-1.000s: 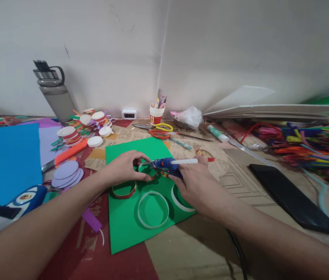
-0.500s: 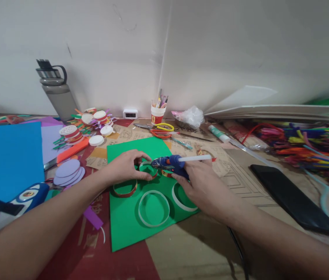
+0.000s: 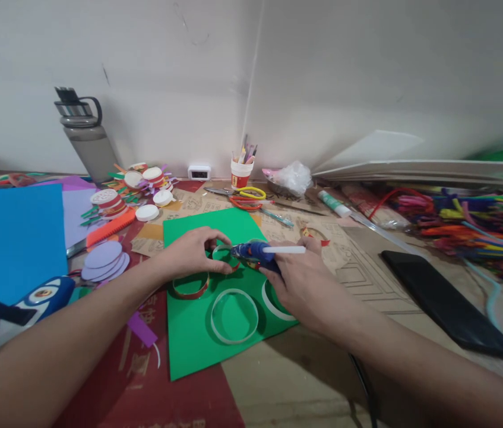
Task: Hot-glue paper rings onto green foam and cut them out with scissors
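Observation:
My right hand (image 3: pixel 298 279) is wrapped round a blue hot glue gun (image 3: pixel 253 251) with a white glue stick (image 3: pixel 284 250) poking from its back. The nozzle end is at the rim of a small paper ring (image 3: pixel 222 248), which my left hand (image 3: pixel 200 255) pinches between thumb and fingers. That ring stands on a green foam sheet (image 3: pixel 195 356). More rings rest on the sheet: a red-and-gold one (image 3: pixel 193 295) below my left hand, a white one (image 3: pixel 234 342) in front, and another white ring (image 3: pixel 273 308) partly hidden by my right hand.
Lilac discs (image 3: pixel 103 255), an orange utility knife (image 3: pixel 111 229) and a blue sheet (image 3: pixel 15 244) lie left. Scissors (image 3: pixel 251 193) and a cup of pens (image 3: pixel 242 172) stand behind. At right are a black phone (image 3: pixel 449 303) and pipe cleaners (image 3: pixel 469 232). A bottle (image 3: pixel 88 142) is back left.
My right hand has tipped the glue gun, so its glue stick sits lower and further left. My left hand keeps its pinch on the ring.

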A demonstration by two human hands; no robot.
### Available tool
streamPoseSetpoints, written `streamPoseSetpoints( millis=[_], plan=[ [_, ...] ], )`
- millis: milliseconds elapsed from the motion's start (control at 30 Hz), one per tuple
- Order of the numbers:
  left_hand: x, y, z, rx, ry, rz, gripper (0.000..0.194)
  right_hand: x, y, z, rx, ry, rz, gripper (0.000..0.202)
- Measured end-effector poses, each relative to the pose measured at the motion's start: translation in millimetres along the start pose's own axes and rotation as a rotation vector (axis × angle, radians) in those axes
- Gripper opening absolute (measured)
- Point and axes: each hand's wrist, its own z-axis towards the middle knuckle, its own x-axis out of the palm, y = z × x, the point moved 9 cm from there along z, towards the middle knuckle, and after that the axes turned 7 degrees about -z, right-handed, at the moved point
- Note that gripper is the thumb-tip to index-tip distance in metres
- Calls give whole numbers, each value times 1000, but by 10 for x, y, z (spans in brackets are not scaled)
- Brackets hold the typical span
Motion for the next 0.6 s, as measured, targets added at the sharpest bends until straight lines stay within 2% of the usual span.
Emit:
streamPoseSetpoints(
  millis=[233, 467, 600],
  plan=[
    [-25, -14, -19, -19, -11, -25, 60, -83, -122, -20, 69, -16, 84, 16],
    [-31, -2, -36, -36, 27, -49, 64, -137, -240, -17, 122, -27, 141, 14],
    [-117, 12, -43, -69, -32, -121, 55, -131, -268, -16, 146, -21, 152, 14]
  ],
)
